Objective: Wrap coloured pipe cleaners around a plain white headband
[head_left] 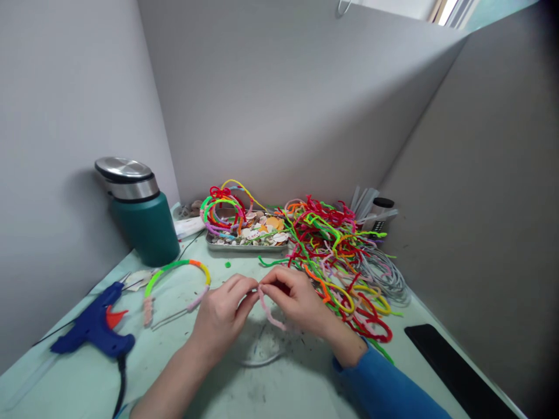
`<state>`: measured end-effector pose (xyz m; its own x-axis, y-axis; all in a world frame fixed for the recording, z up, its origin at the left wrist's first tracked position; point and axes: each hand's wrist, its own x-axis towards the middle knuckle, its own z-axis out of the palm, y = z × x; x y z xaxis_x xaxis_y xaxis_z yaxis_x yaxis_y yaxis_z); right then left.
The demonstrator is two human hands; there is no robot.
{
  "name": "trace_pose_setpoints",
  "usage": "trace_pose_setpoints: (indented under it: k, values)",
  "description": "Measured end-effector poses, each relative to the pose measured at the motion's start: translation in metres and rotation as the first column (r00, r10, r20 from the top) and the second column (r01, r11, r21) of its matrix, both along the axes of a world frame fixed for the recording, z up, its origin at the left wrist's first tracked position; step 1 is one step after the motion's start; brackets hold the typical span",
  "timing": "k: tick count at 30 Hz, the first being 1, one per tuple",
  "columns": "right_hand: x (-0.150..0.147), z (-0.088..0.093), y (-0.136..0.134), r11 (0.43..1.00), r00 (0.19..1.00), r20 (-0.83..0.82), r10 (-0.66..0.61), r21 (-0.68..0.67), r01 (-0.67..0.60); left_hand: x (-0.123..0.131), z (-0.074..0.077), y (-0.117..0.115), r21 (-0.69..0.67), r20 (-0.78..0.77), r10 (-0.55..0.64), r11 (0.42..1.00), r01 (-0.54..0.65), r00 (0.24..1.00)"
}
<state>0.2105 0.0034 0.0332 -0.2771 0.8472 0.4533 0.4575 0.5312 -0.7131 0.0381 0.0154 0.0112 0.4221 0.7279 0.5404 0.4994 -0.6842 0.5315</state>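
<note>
My left hand [223, 314] and my right hand [296, 299] meet over the middle of the pale green table [279, 390]. Both pinch a pink pipe cleaner [268, 311] between fingertips, and its free end curves down to the right. Under the hands lies a thin clear hoop [257, 356], partly hidden. To the left rests a headband [174, 278] wrapped in green, orange, yellow and pink pipe cleaner. A tangled heap of coloured pipe cleaners [338, 256] spreads just right of my right hand.
A blue glue gun [94, 331] lies at the left with its cord trailing forward. A green flask [140, 218] stands in the back left. A metal tray [244, 235] of small pieces and wrapped hoops sits at the back. A black phone [449, 369] lies right.
</note>
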Motion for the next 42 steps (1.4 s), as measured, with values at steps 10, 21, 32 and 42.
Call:
trace_pose_setpoints:
  k: [10,21,32,42]
  values:
    - [-0.001,-0.003,0.001,1.000,1.000,0.005,-0.014,-0.019,0.014,0.005,0.006,-0.003,-0.243,0.187,0.056,0.970,-0.009,0.981]
    - [-0.005,-0.008,-0.002,1.000,0.996,0.083,-0.024,0.014,0.023,0.009,0.004,0.005,-0.786,0.479,0.297,0.565,0.252,0.826]
    - [-0.005,-0.007,-0.002,1.000,0.999,0.051,-0.005,0.025,0.004,0.006,0.006,0.005,-0.820,0.518,0.307,0.444,0.361,0.798]
    - [-0.002,-0.014,0.007,0.988,0.990,-0.058,-0.128,-0.096,0.122,0.005,0.001,0.002,-0.403,0.361,0.186,0.915,-0.027,0.914]
